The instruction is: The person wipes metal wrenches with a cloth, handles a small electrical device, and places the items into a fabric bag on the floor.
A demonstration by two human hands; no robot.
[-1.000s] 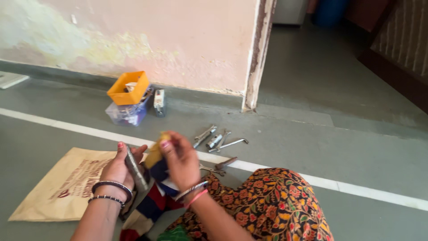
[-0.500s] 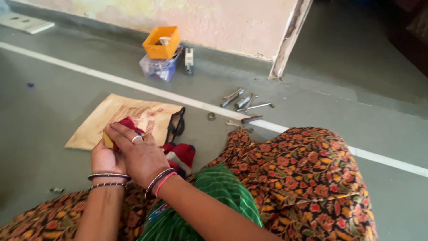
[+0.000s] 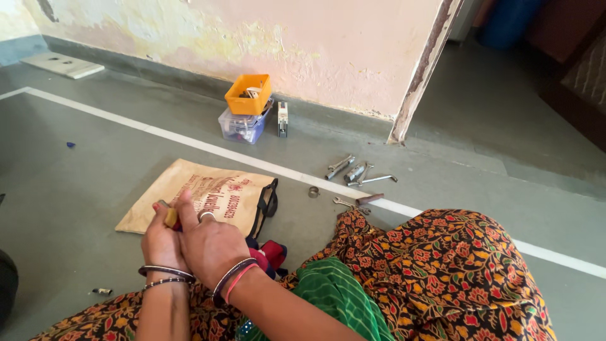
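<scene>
Grey concrete floor (image 3: 95,158), peeling wall behind. Head view: I see both hands together over the paper bag (image 3: 202,196). Left hand (image 3: 163,243) clenched on a small yellow-brown piece (image 3: 170,216); right hand (image 3: 211,243) pinching it too. Looks like fitting or twisting; next needs firm grip. Metal tools (image 3: 353,173) lie well apart; orange box (image 3: 249,95) on clear tub.

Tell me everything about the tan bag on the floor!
The tan bag is flat and looks like cloth or thick paper, with red print on its face and black handles at its right end. It lies flat on the grey floor, tilted slightly, just beyond both hands. A red bundle lies by the handles.
</scene>
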